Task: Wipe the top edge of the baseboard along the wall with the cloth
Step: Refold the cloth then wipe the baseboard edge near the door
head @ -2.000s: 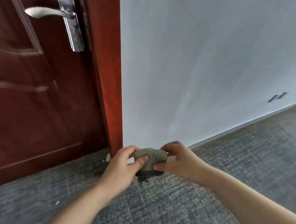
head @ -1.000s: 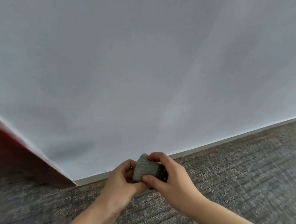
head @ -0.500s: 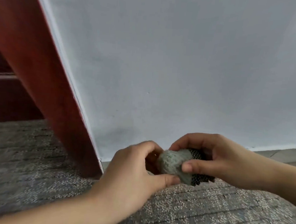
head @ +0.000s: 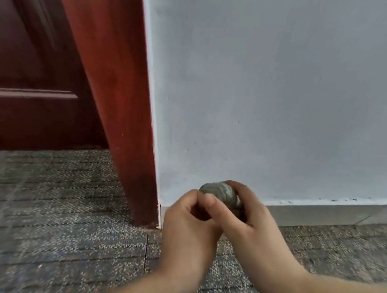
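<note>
cloth [head: 219, 190] balled and clamped in right hand [head: 248, 225], left hand [head: 189, 226] curled against it, hold unclear, now brought up to the baseboard [head: 320, 213] top edge just right of the door frame [head: 121, 118], seemingly ready for wiping rightward along the grey wall [head: 271, 94], speckled carpet [head: 56, 228] near.

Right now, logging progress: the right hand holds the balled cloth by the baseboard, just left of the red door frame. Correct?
No. The head view shows the right hand holding the cloth by the baseboard, just right of the door frame.
</note>
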